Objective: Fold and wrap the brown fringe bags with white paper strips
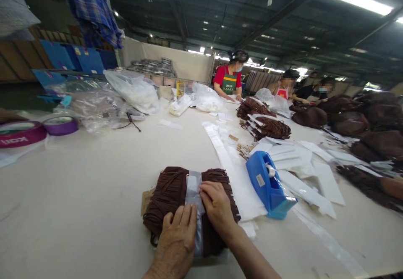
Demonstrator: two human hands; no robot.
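Note:
A dark brown fringed bag, folded into a bundle, lies on the table in front of me. Around its middle runs a translucent white plastic strip. My left hand rests on the lower part of the bundle, its fingers stretched out and pressing on the strip. With thumb and fingertips together, my right hand pinches the strip's edge at the right of its middle. Whether a piece of tape is under the fingertips I cannot tell. A brown cardboard tag sticks out at the bundle's left side.
A blue tape dispenser stands to the right on white plastic strips. Behind it lie white sheets and strapped brown bundles. Tape rolls and plastic bags are at left. Co-workers stand across the table.

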